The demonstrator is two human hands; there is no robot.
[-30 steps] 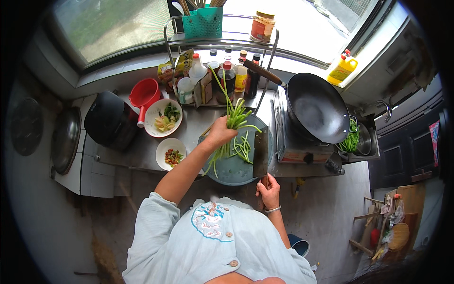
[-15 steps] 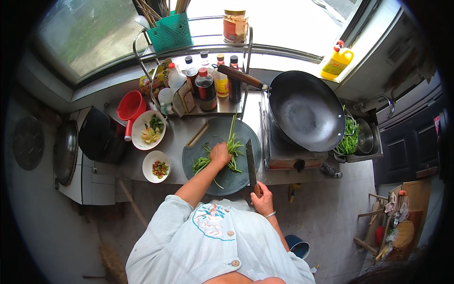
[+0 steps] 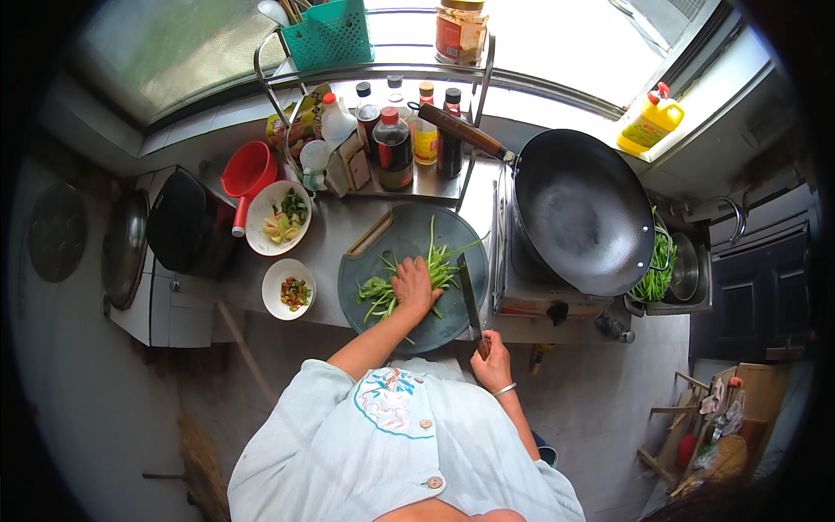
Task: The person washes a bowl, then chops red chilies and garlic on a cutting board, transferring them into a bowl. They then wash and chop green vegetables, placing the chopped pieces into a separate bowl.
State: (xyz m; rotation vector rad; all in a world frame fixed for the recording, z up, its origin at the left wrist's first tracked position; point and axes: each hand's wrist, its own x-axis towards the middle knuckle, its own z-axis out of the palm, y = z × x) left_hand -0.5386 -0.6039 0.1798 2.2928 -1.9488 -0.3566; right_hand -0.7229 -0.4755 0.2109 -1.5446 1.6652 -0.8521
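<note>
My left hand (image 3: 413, 287) lies over a bunch of green leafy stalks (image 3: 376, 294), fingers stretched out and pressing down. The stalks are spread across a round grey-green cutting board (image 3: 402, 228) with a handle slot at its upper left. My right hand (image 3: 495, 364) is closed around the wooden handle of a kitchen knife (image 3: 470, 296). Its dark blade points away from me over the board's right side, close to the stalk ends.
Left of the board are a bowl of sliced pieces and greens (image 3: 298, 237), a bowl of chopped red and green bits (image 3: 303, 313) and a red ladle (image 3: 247, 169). Bottles (image 3: 393, 155) stand behind. A black wok (image 3: 583, 217) sits on the stove at right, with greens (image 3: 654, 277) beyond.
My left hand has gone from curled fingers on the stalks to lying flatter, with fingers extended. The stalks are spread more to the right. The knife remains in my right hand; the view has shifted slightly.
</note>
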